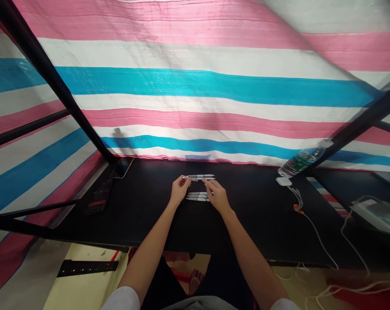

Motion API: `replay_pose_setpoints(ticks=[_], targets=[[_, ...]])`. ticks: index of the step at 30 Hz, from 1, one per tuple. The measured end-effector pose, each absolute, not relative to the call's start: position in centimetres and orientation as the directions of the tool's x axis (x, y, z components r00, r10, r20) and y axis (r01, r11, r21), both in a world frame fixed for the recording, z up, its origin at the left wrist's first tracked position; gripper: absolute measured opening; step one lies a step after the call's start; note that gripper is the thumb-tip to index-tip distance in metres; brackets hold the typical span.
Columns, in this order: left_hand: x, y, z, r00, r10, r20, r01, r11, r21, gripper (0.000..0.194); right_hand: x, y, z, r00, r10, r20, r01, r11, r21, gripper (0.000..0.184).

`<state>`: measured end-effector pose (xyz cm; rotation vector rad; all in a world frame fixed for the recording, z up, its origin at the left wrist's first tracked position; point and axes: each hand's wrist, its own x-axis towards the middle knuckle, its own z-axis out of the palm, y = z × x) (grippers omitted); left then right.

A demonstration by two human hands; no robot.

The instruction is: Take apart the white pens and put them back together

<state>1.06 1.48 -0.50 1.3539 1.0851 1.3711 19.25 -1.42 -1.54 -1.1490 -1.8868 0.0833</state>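
Observation:
Two small groups of slim white-and-grey pens lie crosswise on the black tabletop (133, 206). The far group of pens (205, 176) is just beyond my hands, and the near group of pens (197, 196) lies between my wrists. My left hand (179, 188) is closed, thumb and fingers pinching the left end of a pen at the front of the far group. My right hand (216, 193) hovers by that pen's right end, index finger stretched toward it and thumb apart. It partly covers the right ends of the near pens; whether it touches any is unclear.
At the right stand a water bottle (300, 161) and a white charger (284, 181) with cables. A phone (121, 167) and a dark device (99, 197) lie on the left. Black frame posts (57, 82) and striped sheeting (182, 82) enclose the table.

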Motion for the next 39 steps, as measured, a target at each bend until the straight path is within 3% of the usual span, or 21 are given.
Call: replay_pose_setpoints(ticks=[6,11,19,23,26,29,36,39], targets=[[1.1,1.9,-0.4,-0.086,0.986,0.140,-0.221,-0.156,0.963,0.029,19.8,-1.4,-1.7,-0.138,0.755,0.641,0.702,0.531,-0.474,0.044],[0.5,2.2,0.1,-0.200,0.979,0.043,-0.457,-0.132,0.880,0.013,20.1,-1.5,-1.8,-0.066,0.763,0.643,0.697,0.497,-0.517,0.042],[1.2,1.8,0.3,-0.053,0.996,0.077,-0.492,-0.093,0.866,0.018,19.9,-1.8,-1.0,-0.048,0.780,0.624,0.691,0.477,-0.543,0.042],[1.5,1.5,0.3,0.014,0.999,0.041,-0.445,-0.031,0.895,0.018,19.4,-2.1,-0.7,-0.071,0.785,0.615,0.680,0.489,-0.546,0.042],[1.7,1.0,0.4,0.097,0.993,0.063,-0.361,-0.024,0.932,0.034,18.8,-2.4,-0.7,-0.118,0.787,0.605,0.671,0.512,-0.536,0.042],[1.8,0.6,0.4,0.177,0.980,0.091,-0.275,-0.040,0.961,0.037,18.4,-2.5,-0.8,-0.174,0.789,0.589,0.667,0.535,-0.519,0.043],[1.8,0.6,-0.2,0.187,0.975,0.121,-0.125,-0.099,0.987,0.031,18.4,-2.5,-1.1,-0.201,0.796,0.572,0.637,0.550,-0.541,0.041],[1.8,0.8,-0.2,0.144,0.980,0.137,-0.152,-0.115,0.982,0.030,18.4,-2.3,-1.1,-0.187,0.813,0.551,0.597,0.539,-0.594,0.040]])
